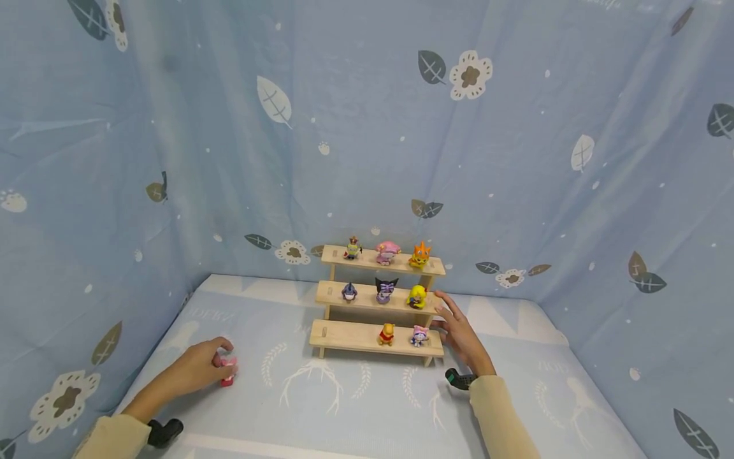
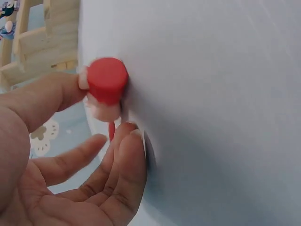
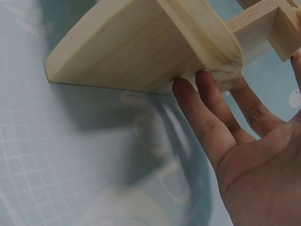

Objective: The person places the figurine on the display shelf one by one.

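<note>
Left hand [image 1: 197, 368] at 8 o'clock, fingers [image 2: 56, 94] pinching a small pink-and-red figure [image 1: 228, 370] standing on the blue mat [image 1: 367, 408]. Right hand [image 1: 461, 335] at 4 o'clock, fingers [image 3: 207, 122] straight, released, touching the right end of the wooden tiered shelf [image 1: 344, 336]. Eight small figures stand on its steps.

Pale yellow long sleeves; black wrist camera mounts; left hand [image 1: 201, 366], right hand [image 1: 461, 338] bare.
</note>
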`<act>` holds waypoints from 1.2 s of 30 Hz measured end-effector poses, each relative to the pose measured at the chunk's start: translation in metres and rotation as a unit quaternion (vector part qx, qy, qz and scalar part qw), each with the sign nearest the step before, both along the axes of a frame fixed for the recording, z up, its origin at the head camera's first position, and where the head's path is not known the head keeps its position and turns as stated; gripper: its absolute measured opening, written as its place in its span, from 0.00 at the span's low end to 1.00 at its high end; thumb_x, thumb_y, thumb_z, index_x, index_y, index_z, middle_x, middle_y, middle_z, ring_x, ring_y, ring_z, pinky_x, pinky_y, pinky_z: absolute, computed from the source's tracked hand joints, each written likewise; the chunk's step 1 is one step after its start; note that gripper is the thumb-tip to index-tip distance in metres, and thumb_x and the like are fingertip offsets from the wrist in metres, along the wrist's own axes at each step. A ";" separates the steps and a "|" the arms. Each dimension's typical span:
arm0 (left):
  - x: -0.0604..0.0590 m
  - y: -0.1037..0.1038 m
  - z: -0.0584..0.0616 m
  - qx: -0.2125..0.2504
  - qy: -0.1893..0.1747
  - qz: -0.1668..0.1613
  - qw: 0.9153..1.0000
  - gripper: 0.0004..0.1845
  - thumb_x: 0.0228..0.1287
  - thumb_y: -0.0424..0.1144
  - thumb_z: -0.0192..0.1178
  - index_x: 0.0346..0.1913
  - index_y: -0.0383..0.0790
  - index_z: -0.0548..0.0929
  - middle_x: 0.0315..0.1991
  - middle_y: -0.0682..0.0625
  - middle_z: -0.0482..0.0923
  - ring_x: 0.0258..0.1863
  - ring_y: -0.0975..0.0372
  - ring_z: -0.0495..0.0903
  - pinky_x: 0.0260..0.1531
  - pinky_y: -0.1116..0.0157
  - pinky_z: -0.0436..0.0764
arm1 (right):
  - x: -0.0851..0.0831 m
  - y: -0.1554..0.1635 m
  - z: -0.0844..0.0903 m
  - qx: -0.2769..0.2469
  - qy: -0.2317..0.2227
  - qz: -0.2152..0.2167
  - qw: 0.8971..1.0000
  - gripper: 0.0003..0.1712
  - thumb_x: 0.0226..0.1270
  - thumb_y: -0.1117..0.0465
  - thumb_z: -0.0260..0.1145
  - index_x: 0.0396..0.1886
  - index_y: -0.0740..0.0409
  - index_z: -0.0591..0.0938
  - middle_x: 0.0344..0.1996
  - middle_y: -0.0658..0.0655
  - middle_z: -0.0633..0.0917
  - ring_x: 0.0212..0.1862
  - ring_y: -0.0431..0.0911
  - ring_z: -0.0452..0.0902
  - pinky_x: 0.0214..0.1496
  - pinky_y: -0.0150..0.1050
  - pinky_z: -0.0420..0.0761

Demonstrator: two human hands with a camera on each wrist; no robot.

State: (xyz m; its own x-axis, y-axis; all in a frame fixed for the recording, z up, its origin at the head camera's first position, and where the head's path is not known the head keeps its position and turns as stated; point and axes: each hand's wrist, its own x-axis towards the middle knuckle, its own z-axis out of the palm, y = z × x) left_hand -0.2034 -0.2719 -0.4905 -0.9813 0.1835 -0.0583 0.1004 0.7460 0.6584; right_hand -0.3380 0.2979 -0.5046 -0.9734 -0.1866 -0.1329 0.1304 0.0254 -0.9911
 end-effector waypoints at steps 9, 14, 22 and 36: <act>-0.002 0.009 0.005 0.040 -0.047 0.022 0.998 0.28 0.57 0.29 0.73 0.59 0.26 0.76 0.31 0.49 0.76 0.27 0.58 0.76 0.24 0.63 0.75 | 0.000 0.000 -0.001 -0.003 0.004 0.003 1.000 0.38 0.79 0.40 0.58 0.82 0.34 0.57 0.78 0.62 0.58 0.68 0.66 0.68 0.61 0.56 0.79; -0.002 0.008 0.002 0.061 -0.025 0.002 0.998 0.15 0.59 0.29 0.72 0.48 0.31 0.82 0.34 0.50 0.80 0.32 0.59 0.80 0.26 0.65 0.79 | -0.002 0.001 -0.005 0.001 -0.003 -0.005 1.000 0.36 0.77 0.39 0.60 0.80 0.30 0.60 0.78 0.60 0.59 0.66 0.63 0.71 0.60 0.55 0.79; -0.004 0.010 -0.003 0.050 0.030 -0.021 0.998 0.15 0.60 0.35 0.75 0.47 0.36 0.84 0.32 0.54 0.82 0.30 0.63 0.80 0.27 0.67 0.80 | -0.002 0.000 -0.004 0.001 -0.001 -0.013 1.000 0.36 0.76 0.38 0.61 0.80 0.30 0.61 0.77 0.60 0.62 0.64 0.59 0.73 0.60 0.56 0.79; -0.009 0.021 -0.002 0.049 0.025 -0.091 0.994 0.16 0.54 0.29 0.75 0.46 0.35 0.83 0.32 0.52 0.77 0.25 0.66 0.74 0.22 0.67 0.77 | -0.001 0.001 -0.003 -0.008 0.003 0.000 1.000 0.34 0.79 0.41 0.59 0.79 0.30 0.61 0.77 0.61 0.61 0.65 0.63 0.71 0.58 0.52 0.80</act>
State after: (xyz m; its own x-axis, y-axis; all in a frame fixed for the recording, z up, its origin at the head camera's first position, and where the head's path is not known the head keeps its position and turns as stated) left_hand -0.2121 -0.2513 -0.4921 -0.9329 0.3599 0.0158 0.2612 0.6456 0.7177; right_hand -0.3390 0.2991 -0.5075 -0.9743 -0.1882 -0.1236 0.1242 0.0085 -0.9922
